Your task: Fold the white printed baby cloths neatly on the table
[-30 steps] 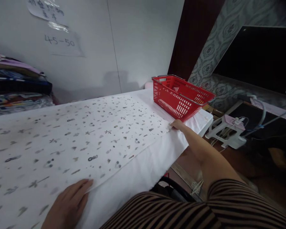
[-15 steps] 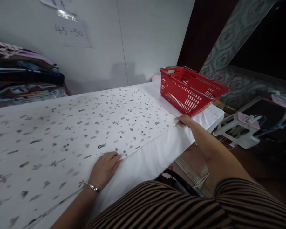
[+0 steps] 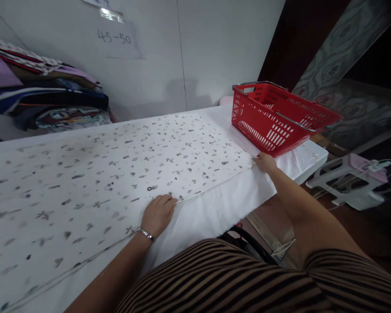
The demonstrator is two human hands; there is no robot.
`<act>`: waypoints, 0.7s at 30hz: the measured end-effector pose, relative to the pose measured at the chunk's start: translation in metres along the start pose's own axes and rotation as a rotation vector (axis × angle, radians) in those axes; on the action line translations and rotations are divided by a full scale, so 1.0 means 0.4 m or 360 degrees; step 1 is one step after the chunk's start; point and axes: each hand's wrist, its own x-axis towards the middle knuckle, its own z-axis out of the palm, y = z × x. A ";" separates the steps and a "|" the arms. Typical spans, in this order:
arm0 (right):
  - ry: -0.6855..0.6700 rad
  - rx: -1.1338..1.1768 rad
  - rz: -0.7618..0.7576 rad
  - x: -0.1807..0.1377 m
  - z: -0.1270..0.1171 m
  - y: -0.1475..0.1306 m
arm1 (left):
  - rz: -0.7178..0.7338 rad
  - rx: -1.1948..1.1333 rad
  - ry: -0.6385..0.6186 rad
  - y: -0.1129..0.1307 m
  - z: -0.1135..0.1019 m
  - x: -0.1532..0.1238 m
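I lose the patterned cloth (image 3: 117, 156) where it runs off the left edge. The palm of the left hand (image 3: 158, 215) is turned away, so I can't tell whether it grips or merely presses. At the cloth's corner, the right hand's (image 3: 266, 162) fingertips are too small for me to separate. The red basket's (image 3: 260, 126) near wall hides its floor from me. The top edge cuts the upper paper (image 3: 104, 4), and the stool (image 3: 361, 195) blurs.

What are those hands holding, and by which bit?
The patterned cloth: right hand pinches its near right corner; left hand is at its front edge, grip unclear.
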 end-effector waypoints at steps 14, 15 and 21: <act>-0.0485 0.0507 -0.1147 -0.108 0.096 -0.388 | -0.0330 -0.0086 -0.0228 -0.052 -0.038 0.120; -0.0469 0.0467 -0.1214 -0.100 0.107 -0.405 | -0.0381 -0.0035 -0.0237 -0.069 -0.035 0.127; -0.0475 0.0100 -0.1349 -0.057 0.168 -0.450 | -0.0637 0.0038 -0.0310 -0.143 0.011 0.123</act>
